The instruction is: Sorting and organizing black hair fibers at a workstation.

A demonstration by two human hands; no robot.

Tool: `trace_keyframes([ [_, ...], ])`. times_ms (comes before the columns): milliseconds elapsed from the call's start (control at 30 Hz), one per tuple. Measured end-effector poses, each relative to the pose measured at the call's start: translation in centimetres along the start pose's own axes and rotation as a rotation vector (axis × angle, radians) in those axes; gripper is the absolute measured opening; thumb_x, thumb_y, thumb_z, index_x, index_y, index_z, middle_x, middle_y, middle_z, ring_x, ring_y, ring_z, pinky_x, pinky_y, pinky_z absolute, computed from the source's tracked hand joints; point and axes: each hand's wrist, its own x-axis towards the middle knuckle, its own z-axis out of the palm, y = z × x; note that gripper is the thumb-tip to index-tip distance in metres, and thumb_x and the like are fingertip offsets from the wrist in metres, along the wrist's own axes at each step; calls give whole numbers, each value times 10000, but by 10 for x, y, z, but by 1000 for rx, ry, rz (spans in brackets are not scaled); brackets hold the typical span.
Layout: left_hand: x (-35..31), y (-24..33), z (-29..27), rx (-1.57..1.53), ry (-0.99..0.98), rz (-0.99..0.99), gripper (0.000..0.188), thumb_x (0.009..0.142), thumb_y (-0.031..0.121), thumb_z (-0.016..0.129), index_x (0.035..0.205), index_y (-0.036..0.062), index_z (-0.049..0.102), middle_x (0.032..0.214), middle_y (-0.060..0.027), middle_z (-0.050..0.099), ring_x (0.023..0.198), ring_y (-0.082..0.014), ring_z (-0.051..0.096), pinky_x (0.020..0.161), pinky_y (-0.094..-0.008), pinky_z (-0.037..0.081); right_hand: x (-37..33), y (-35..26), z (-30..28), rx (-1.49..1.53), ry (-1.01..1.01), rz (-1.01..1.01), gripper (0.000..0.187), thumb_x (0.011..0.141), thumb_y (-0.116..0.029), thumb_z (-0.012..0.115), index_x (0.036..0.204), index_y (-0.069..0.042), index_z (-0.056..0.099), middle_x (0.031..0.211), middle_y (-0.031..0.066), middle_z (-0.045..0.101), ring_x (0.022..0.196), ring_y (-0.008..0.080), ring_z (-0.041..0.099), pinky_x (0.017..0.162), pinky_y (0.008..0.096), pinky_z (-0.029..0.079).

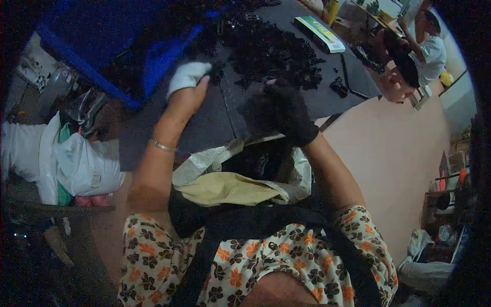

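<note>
Many black pieces [279,53] litter the dark table [202,128] beside pinkish floor [388,148].

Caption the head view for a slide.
White-covered left hand and black-gloved right hand near piled black pieces on a dark table.

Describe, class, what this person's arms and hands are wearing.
The left hand has a white covering over the fingers, and that forearm a silvery bracelet. The right hand wears a black glove. Short sleeves show orange and dark flowers on pale cloth.
</note>
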Motion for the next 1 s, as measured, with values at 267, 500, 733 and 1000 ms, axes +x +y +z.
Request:
trace_keyframes([
  [267, -51, 41, -25, -888, 27, -630, 240, 708, 65, 667, 924, -7, 591, 876, -81, 601, 709, -158, 581, 625, -270, 470, -7, -56, 4, 248, -135, 101, 285, 742, 39, 568, 1019, -27, 567, 962, 90, 604, 888, 176, 583, 749, 288, 469],
  [500, -66, 72, -33, -246, -18, -144, 334, 651, 36, 657, 981, 42, 607, 1040, -153, 576, 987, -284, 532, 881, -339, 400, -18, -73, 6, -158, -314, -3, 274, 750, 25, 574, 1020, -20, 563, 932, 104, 604, 867, 190, 597, 740, 287, 475],
  [733, -71, 91, -42, -231, -107, -39, 333, 670, 8, 632, 1000, 39, 600, 1090, -160, 557, 1019, -281, 526, 887, -335, 397, -31, -67, 12, -238, -206, -294, 199, 736, -25, 589, 934, -25, 573, 912, 109, 591, 809, 247, 586, 687, 309, 476],
  [1000, -73, 110, -50, -770, -204, -501, 262, 752, -36, 591, 1012, -22, 556, 1016, -102, 576, 842, -136, 555, 685, -255, 490, -28, -70, 11, -363, -174, -322, 151, 719, -57, 594, 869, -72, 602, 920, 131, 606, 778, 287, 586, 659, 351, 478],
])
